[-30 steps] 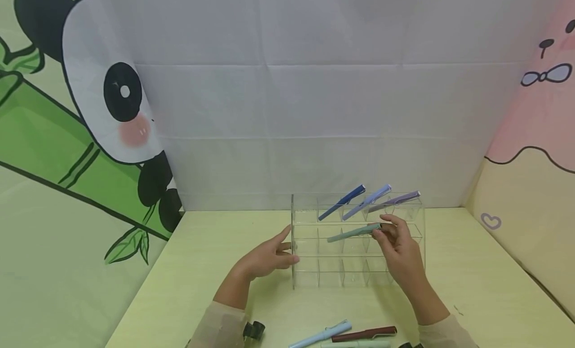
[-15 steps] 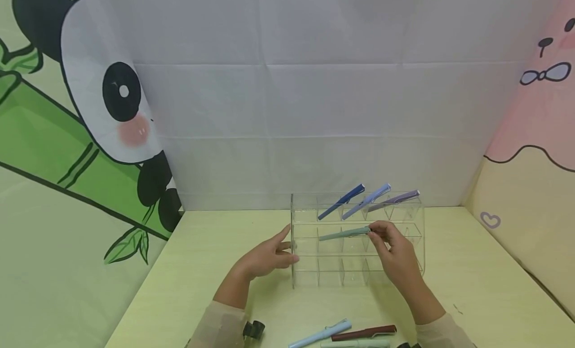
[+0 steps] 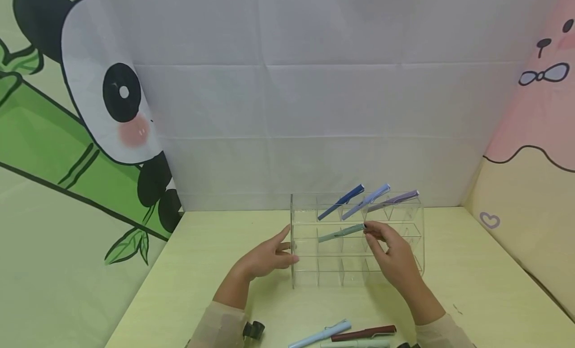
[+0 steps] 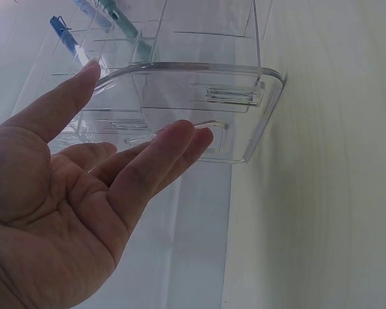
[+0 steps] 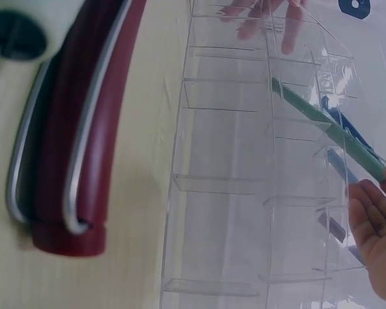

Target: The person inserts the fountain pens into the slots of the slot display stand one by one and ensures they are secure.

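Observation:
A clear tiered pen rack with divided compartments stands on the table. My right hand pinches the cap end of a green pen between thumb and fingers. The pen slants across the middle tier, its lower end at a compartment in the second column from the left. At the rack's left side, my left hand touches the side wall with extended fingers. Three capped pens lean in the top tier: dark blue, periwinkle and purple.
Near the front edge of the table lie a light blue pen, a dark red pen and a pale green pen. A white cloth backdrop hangs behind the rack.
My right hand has moved left with the green pen, bringing its lower end over to the second column. The pen's cap end has then risen slightly. My left hand stays at the rack's side.

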### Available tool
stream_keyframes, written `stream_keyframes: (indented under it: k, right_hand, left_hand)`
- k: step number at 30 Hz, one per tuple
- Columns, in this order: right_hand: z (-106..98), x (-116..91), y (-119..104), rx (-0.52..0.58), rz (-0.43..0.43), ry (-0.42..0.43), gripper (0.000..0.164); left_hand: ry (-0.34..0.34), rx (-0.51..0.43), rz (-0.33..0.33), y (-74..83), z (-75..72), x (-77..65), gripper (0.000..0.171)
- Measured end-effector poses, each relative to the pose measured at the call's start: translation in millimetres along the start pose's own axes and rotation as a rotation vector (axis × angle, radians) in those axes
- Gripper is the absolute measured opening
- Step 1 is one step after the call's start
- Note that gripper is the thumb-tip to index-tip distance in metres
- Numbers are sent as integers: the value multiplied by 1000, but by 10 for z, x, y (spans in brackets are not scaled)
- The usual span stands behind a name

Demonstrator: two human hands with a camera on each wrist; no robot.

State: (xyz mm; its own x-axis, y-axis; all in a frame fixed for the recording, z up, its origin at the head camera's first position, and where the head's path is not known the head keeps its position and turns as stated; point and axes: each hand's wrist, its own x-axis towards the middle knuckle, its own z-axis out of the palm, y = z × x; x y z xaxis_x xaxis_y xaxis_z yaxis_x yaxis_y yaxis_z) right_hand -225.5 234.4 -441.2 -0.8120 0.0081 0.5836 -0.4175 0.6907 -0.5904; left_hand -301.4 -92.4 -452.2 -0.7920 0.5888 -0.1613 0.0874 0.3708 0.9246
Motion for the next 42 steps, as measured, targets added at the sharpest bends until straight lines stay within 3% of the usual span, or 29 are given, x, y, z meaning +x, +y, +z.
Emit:
stream_keyframes:
  k: [8,17,32,42]
  right_hand:
    - [-27,-5,-18,-39,-21,-26,34]
    - [-44,7,-24,-18,-24,-33,26]
    - [-41,1,-29,6,-5,-52,30]
    - [-53,11,-11,-25,-116,-73,32]
  left_hand:
    - [1,8,-4,-8,5,5,94]
    - [0,5,-7,-3,5,7,92]
    - [4,10,-12,-11,-1,19,93]
    - [3,16,-17,-3,-1,12,92]
